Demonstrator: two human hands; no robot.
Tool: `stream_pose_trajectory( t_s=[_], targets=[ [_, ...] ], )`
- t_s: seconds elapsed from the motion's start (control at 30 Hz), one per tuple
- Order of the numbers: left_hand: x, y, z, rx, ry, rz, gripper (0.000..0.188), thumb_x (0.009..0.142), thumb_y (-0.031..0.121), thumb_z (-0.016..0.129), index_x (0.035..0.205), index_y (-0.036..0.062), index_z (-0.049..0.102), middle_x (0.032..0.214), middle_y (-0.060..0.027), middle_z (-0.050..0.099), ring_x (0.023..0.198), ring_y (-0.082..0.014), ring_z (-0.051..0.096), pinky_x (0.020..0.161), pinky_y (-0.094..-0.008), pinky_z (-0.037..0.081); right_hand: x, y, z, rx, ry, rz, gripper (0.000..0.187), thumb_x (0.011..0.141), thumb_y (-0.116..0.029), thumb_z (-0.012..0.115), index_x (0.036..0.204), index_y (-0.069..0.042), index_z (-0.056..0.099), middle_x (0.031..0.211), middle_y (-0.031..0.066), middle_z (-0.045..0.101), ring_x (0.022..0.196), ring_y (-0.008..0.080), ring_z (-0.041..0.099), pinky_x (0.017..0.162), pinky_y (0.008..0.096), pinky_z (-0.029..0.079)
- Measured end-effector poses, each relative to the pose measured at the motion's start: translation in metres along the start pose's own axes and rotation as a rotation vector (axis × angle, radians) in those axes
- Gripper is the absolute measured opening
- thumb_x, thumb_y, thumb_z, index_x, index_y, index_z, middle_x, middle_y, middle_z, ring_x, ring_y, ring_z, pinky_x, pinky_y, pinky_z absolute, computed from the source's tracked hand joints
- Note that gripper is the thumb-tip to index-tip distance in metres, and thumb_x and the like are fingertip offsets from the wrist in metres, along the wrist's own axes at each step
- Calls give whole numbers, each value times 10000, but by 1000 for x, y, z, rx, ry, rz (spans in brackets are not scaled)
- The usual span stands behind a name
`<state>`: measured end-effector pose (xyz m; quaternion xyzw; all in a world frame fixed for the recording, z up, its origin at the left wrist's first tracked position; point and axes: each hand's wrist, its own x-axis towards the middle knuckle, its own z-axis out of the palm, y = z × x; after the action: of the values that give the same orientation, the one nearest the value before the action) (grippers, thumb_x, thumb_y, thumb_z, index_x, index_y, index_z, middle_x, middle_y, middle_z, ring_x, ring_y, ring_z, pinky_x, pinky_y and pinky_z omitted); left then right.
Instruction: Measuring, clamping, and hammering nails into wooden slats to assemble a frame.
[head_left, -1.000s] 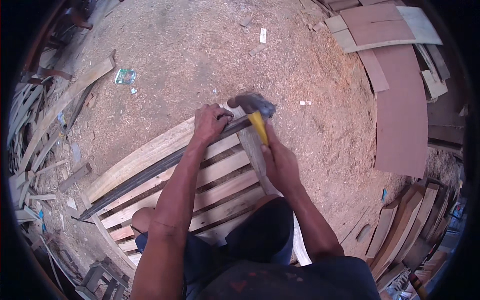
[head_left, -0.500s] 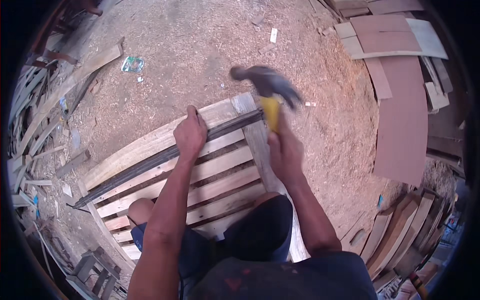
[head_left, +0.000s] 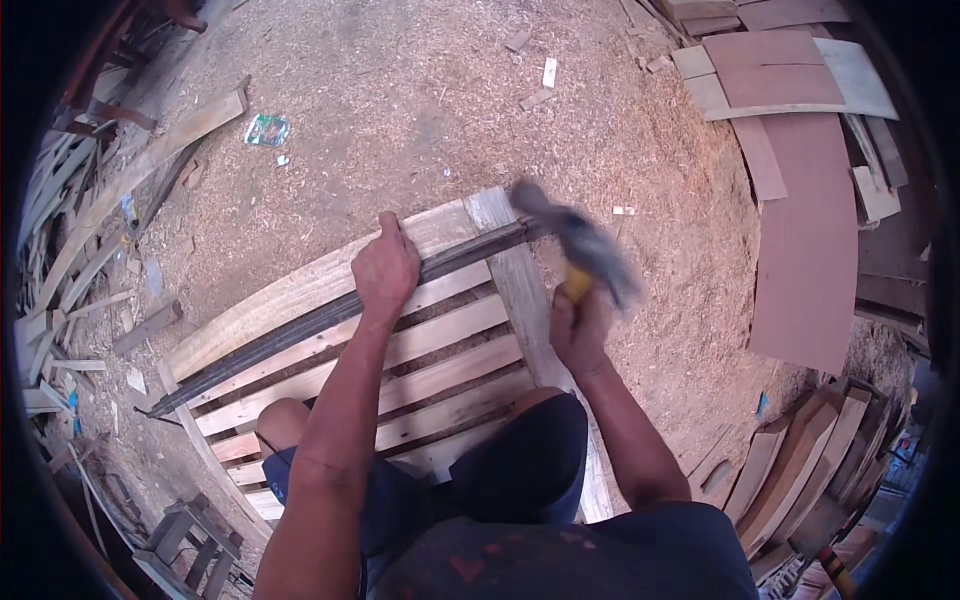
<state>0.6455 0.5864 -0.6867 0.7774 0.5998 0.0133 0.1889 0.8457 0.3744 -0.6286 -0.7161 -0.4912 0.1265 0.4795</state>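
Note:
My right hand (head_left: pixel 582 330) is closed round the yellow handle of a claw hammer (head_left: pixel 592 248). The hammer's dark head is blurred and hangs over the right end of a long dark metal bar (head_left: pixel 310 322). That bar lies slantwise along the top rail of a slatted wooden frame (head_left: pixel 440 350). My left hand (head_left: pixel 387 268) is closed over the bar beside the pale wooden rail (head_left: pixel 270 290), one digit pointing away from me; its underside is hidden. The slats run under my knees. Whether the hammer touches the bar's end, I cannot tell.
Wood shavings cover the floor (head_left: pixel 370 120). Scrap wood (head_left: pixel 75 220) is heaped at the left, and reddish panels (head_left: pixel 800 230) lie at the right. Curved planks (head_left: pixel 800 455) stand at the lower right. A green-and-white wrapper (head_left: pixel 267 130) lies beyond the frame.
The hammer has moved right and a little toward me, its head swinging round, with my right hand lower. My left hand stays on the bar.

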Motion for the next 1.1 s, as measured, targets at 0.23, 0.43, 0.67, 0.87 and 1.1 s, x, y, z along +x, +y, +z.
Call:
stream_pose_trajectory(
  t_s=[0.23, 0.43, 0.67, 0.87, 1.1],
  targets=[
    [2, 1, -2, -3, -53, -4, 286, 1053, 285, 494, 1231, 62, 474, 805, -259, 726, 784, -481, 722, 728, -608, 534, 35, 5, 10, -271, -74, -207, 654, 1030, -150, 616, 1640, -211, 388, 1010, 216, 714, 813, 440, 706, 721, 488, 584],
    [11, -24, 30, -231, -19, -74, 209, 1018, 193, 513, 1148, 30, 524, 839, -260, 712, 803, -392, 717, 734, -557, 551, 11, 19, 4, -474, -431, 92, 600, 1018, -149, 636, 1591, -227, 476, 1070, 214, 713, 838, 441, 711, 718, 494, 581],
    [33, -96, -22, -2024, -446, -763, 150, 938, 29, 521, 1050, -29, 603, 926, -187, 654, 822, -267, 632, 715, -403, 587, -6, 6, 3, -364, -183, -82, 563, 1047, -205, 587, 1591, -286, 470, 1055, 219, 712, 851, 419, 720, 714, 507, 575],
    [-75, -140, -99, -2091, -598, -585, 271, 932, -50, 504, 1191, -56, 582, 1000, -162, 650, 841, -240, 645, 774, -353, 622, -20, -29, 10, -575, -524, 343, 529, 1041, -298, 558, 1532, -107, 511, 1092, 296, 725, 976, 490, 703, 868, 578, 547],
    [-280, -326, -218, -1644, -335, -606, 291, 962, -17, 495, 1232, -88, 575, 1034, -217, 670, 865, -289, 689, 800, -380, 625, -113, -215, 2, -396, -463, 70, 568, 1018, -179, 598, 1579, -183, 507, 1039, 248, 740, 913, 451, 715, 806, 520, 569]
  ],
)
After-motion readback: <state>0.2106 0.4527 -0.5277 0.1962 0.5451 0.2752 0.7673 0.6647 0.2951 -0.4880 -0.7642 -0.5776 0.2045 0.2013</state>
